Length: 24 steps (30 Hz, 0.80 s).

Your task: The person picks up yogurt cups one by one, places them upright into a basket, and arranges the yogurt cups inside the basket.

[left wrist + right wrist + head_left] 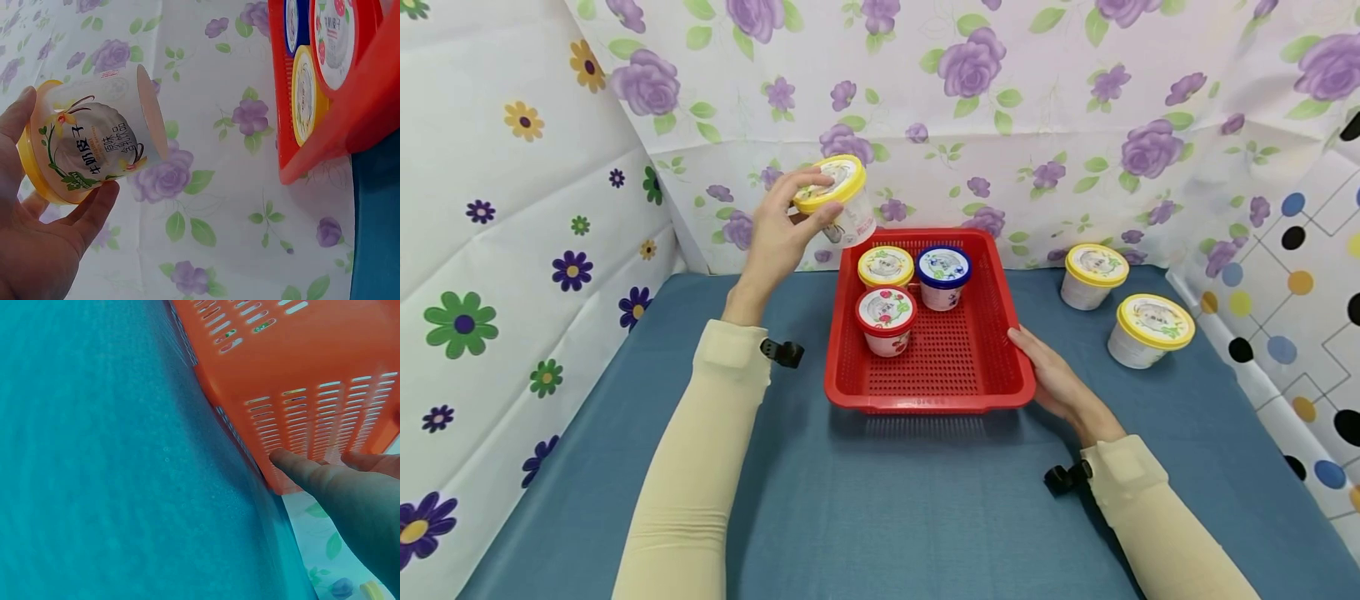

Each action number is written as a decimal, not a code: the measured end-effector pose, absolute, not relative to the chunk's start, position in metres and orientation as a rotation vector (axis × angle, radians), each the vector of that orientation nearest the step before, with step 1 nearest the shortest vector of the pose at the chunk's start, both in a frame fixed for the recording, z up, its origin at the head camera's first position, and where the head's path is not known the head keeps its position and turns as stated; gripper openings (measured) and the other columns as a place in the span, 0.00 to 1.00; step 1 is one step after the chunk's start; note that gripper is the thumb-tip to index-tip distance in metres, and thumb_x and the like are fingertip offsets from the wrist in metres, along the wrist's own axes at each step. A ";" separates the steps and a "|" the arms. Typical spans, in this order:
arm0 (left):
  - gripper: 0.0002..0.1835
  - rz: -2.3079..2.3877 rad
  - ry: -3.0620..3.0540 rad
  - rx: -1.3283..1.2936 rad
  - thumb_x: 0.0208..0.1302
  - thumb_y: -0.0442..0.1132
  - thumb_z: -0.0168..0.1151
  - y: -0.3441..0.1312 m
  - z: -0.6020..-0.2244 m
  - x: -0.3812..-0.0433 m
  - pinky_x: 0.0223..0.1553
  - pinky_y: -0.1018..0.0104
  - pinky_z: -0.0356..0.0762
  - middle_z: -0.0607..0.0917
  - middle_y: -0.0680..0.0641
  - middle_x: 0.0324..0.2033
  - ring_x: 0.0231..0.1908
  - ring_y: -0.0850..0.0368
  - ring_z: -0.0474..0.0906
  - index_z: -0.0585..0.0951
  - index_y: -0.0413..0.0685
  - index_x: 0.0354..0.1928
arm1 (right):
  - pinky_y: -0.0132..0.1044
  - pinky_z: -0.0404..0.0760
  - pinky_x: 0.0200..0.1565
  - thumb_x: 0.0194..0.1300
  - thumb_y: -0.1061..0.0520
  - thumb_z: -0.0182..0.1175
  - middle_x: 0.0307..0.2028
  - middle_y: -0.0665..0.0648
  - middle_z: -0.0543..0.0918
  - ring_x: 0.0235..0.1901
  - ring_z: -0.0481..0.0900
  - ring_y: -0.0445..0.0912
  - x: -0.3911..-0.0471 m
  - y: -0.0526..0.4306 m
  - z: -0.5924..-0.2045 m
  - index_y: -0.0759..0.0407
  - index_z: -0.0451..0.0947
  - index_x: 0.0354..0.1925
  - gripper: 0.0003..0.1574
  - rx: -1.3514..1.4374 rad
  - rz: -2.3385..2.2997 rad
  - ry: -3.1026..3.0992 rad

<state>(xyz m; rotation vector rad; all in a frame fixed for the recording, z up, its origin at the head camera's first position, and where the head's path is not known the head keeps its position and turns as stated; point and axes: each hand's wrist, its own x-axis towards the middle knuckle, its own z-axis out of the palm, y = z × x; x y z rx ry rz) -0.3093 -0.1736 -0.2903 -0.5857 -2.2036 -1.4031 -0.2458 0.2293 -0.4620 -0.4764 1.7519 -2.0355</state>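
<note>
Blue-covered counter (940, 500), flowered backdrop (917, 92): one raised cup (847, 208), one red basket (931, 404)

Cup, white, yellow-lidded, printed: pinched near its lid by the thumb and fingers of the left hand (778, 229). Position: up off the counter by the basket's far left corner, apart from the basket in the left wrist view. Axis slanted, lid to the upper left, base pointing down and rightward to the basket. Key relation, by judgement: basket to the right of and below the cup; left hand the nearer of the hands to that corner.

Right hand (1056, 379): at the basket's right side, fingers straight against the outer wall, one tip at the rim; no cup in it.

Basket contents, grouped far left: yellow-lidded tub (886, 267); blue-lidded tub (944, 267) to its right; red-lidded tub (886, 312) in front of the yellow.

Right of basket, on the counter: two upright yellow-lidded pots, farther one (1085, 279) and nearer one (1150, 329), both well away from the left hand.
</note>
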 end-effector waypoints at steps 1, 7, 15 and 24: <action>0.22 -1.415 -2.198 -0.591 0.69 0.42 0.71 -0.171 -0.290 -0.309 0.60 0.60 0.79 0.73 0.50 0.70 0.63 0.55 0.73 0.82 0.47 0.63 | 0.42 0.85 0.51 0.86 0.40 0.39 0.67 0.76 0.65 0.54 0.82 0.52 -0.246 0.229 -0.462 0.54 0.43 0.83 0.40 -0.475 -2.034 1.752; 0.22 -1.469 -2.171 -0.636 0.69 0.39 0.71 -0.157 -0.288 -0.310 0.60 0.58 0.80 0.73 0.47 0.70 0.64 0.52 0.73 0.81 0.45 0.62 | 0.41 0.86 0.49 0.86 0.41 0.39 0.65 0.75 0.68 0.52 0.83 0.50 -0.245 0.229 -0.462 0.55 0.44 0.83 0.39 -0.467 -2.038 1.754; 0.20 -1.540 -2.144 -0.690 0.70 0.32 0.68 -0.135 -0.278 -0.293 0.62 0.52 0.78 0.70 0.36 0.71 0.68 0.47 0.69 0.79 0.33 0.61 | 0.42 0.85 0.51 0.86 0.41 0.38 0.67 0.75 0.66 0.54 0.82 0.52 -0.247 0.230 -0.463 0.53 0.43 0.83 0.39 -0.488 -2.038 1.739; 0.19 -1.585 -2.117 -0.709 0.70 0.32 0.68 -0.118 -0.276 -0.285 0.62 0.53 0.78 0.71 0.36 0.70 0.68 0.48 0.70 0.79 0.33 0.60 | 0.43 0.86 0.50 0.86 0.42 0.38 0.66 0.74 0.67 0.54 0.82 0.52 -0.247 0.230 -0.463 0.54 0.43 0.83 0.39 -0.488 -2.039 1.732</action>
